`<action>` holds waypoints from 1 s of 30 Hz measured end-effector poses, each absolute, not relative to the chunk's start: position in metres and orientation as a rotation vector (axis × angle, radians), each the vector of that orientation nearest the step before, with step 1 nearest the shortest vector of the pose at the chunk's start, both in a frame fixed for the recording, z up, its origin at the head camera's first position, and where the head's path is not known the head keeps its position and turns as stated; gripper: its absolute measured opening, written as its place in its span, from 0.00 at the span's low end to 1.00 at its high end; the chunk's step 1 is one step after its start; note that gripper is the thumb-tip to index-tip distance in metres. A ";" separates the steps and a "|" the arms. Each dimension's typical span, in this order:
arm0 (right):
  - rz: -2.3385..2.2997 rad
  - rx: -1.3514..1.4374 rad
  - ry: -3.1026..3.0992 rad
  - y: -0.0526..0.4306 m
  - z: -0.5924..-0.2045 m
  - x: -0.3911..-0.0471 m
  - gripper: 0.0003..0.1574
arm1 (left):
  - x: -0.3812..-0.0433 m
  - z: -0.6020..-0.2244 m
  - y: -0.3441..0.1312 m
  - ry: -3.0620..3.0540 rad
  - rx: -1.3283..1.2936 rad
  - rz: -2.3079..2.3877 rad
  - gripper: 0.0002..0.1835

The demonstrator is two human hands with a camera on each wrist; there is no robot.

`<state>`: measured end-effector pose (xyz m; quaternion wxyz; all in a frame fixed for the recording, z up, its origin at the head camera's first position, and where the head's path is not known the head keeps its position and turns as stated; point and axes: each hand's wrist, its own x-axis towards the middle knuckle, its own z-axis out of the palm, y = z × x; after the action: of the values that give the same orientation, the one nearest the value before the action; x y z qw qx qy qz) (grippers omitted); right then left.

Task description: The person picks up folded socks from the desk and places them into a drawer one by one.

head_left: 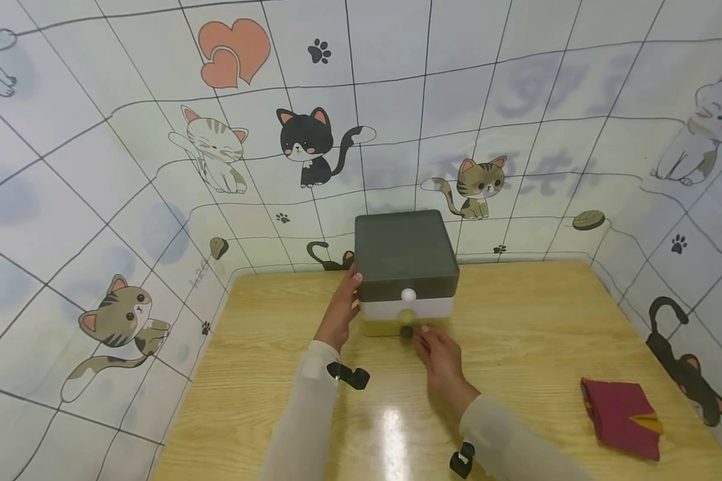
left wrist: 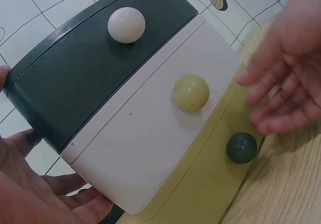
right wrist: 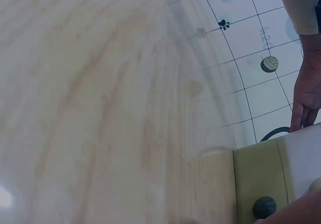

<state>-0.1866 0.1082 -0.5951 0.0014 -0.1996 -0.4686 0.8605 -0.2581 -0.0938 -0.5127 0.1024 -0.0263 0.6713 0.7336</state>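
Note:
A small three-tier drawer box (head_left: 406,244) stands against the back wall. Its dark grey top tier (left wrist: 85,68) carries a white knob (left wrist: 126,25). Below are a white drawer (left wrist: 135,133) with a yellow-green knob (left wrist: 190,92) and a yellow-green drawer (left wrist: 200,184) with a dark knob (left wrist: 242,147). My left hand (head_left: 339,314) rests its fingers along the box's left side, fingertips reaching its upper edge. Close to the dark knob, my right hand (head_left: 442,361) has its fingers loosely bent, with a small gap to the knob in the left wrist view. All drawers look closed.
A folded maroon cloth (head_left: 622,417) with a mustard patch lies at the right of the wooden table (head_left: 517,314). White tiled walls (head_left: 391,60) with cat drawings rise behind and on both sides. Black straps (head_left: 349,375) sit on the sleeved wrists.

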 end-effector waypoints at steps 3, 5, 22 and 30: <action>2.706 -0.695 -1.457 0.108 -0.599 -0.180 0.06 | -0.259 -0.513 -0.094 1.975 -0.066 2.174 0.41; 2.738 -0.719 -1.431 0.106 -0.601 -0.177 0.07 | -0.259 -0.514 -0.094 1.974 -0.055 2.177 0.41; 3.032 -0.751 -1.148 0.089 -0.603 -0.195 0.15 | -0.260 -0.513 -0.096 1.971 -0.047 2.187 0.40; 2.960 -0.831 -1.213 0.086 -0.606 -0.202 0.19 | -0.261 -0.513 -0.095 1.965 -0.049 2.182 0.39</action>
<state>-0.2016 0.0863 -0.6060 -0.0816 -0.2505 -0.3658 0.8926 -0.2614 -0.0948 -0.5127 0.1023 -0.0167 0.6656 0.7391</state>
